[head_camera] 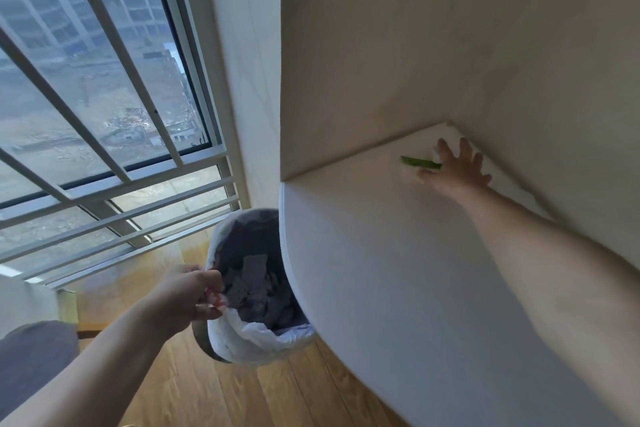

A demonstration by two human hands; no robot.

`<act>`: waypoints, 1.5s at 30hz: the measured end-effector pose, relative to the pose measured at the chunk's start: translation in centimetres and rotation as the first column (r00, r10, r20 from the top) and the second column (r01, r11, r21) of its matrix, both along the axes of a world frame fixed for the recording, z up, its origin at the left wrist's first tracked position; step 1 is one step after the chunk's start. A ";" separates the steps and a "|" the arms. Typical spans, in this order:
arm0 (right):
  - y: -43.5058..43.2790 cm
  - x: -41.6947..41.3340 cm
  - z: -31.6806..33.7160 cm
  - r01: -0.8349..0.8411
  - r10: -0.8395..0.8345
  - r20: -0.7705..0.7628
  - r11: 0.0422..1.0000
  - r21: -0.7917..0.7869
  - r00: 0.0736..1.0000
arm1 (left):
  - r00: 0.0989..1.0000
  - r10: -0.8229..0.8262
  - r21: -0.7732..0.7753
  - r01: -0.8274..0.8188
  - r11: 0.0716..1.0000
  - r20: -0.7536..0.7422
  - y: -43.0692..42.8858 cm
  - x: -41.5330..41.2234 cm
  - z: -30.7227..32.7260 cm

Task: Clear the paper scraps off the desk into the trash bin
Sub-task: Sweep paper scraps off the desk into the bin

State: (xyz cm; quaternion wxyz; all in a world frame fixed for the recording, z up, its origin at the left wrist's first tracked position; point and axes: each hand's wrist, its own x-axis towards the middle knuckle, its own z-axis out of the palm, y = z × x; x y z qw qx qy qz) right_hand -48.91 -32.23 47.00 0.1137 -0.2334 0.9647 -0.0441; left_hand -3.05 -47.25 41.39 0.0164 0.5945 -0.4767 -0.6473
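The white desk (381, 270) runs into a corner of the beige walls. A green paper scrap (417, 162) lies near that far corner, with a small white scrap (437, 155) beside it. My right hand (453, 166) is stretched out flat on the desk, fingers spread, touching the green scrap's right end. The trash bin (242, 340), lined with a white bag, is tilted against the desk's left edge and holds several grey paper pieces (256, 291). My left hand (194, 298) pinches the bin's rim and bag.
A large window with white bars (104, 114) fills the left side. The floor (277, 392) is wood planks. A grey cushion or seat (31, 357) sits at the lower left. The walls close in on the desk corner at the back and right.
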 end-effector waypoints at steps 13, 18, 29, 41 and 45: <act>-2.6 -2.8 -3.0 -0.109 0.117 0.110 0.991 -0.080 0.987 | 1.000 0.023 0.004 -0.023 1.000 -0.003 -1.5 0.1 0.1; -2.5 0.4 -5.0 -0.230 0.233 0.016 0.966 -0.117 0.972 | 0.999 0.033 0.037 -0.033 0.999 -0.006 -1.3 0.5 0.6; -1.7 12.5 -5.0 -0.494 0.493 -0.059 0.844 -0.209 0.868 | 1.000 0.015 0.031 -0.016 0.999 0.021 -0.7 1.4 1.3; -2.9 29.8 -5.1 -0.792 0.802 0.019 0.593 -0.147 0.597 | 0.999 0.042 0.027 -0.041 0.999 -0.028 0.5 2.3 2.6; -2.1 32.7 -4.4 -0.808 0.835 0.207 0.547 -0.218 0.510 | 0.997 0.046 0.031 -0.044 0.999 -0.054 0.5 3.2 2.6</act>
